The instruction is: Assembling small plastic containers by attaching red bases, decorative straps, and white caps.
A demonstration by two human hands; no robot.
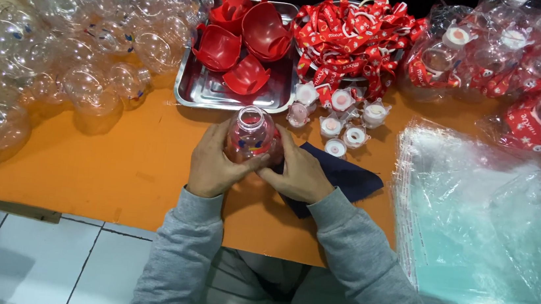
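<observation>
I have both hands wrapped around one clear round bottle [252, 137] with a red insert, my left hand [218, 160] and right hand [296, 172] pressed to its sides, upright near the middle of the orange desk [117, 164] just before the steel tray [233, 92] of red cups [242, 37]. By my reckoning work is partway: bagged finished bottles [523, 70] pile at right, many empty clear bottles [76, 41] wait at left. Open desk lies left of my hands; plastic bags [481, 225] crowd the right edge.
</observation>
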